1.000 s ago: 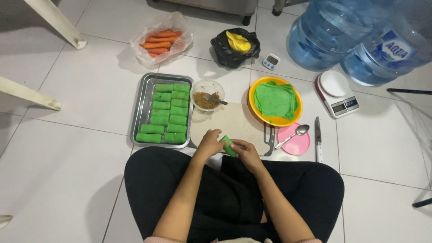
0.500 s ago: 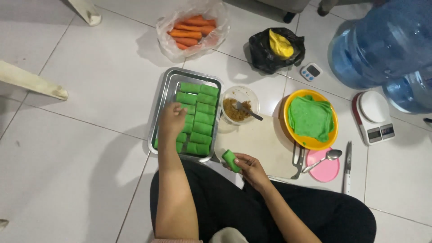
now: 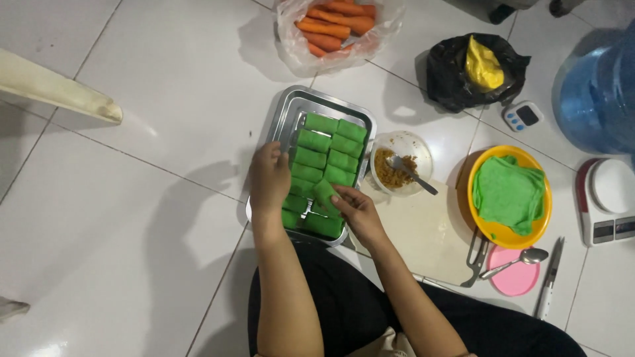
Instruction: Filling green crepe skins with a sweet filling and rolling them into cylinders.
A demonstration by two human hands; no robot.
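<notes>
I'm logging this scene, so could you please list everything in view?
green rolls: about ten, green, in tray
metal tray: one, silver, floor centre
filling bowl: one, clear, spoon inside, right of tray
yellow plate: one, holds green crepes
cutting board: one, cream, below bowl
carrots: several, orange, bagged, top
black bag: one, top right
left hand: on tray's left edge
right hand: holding a roll over tray
</notes>
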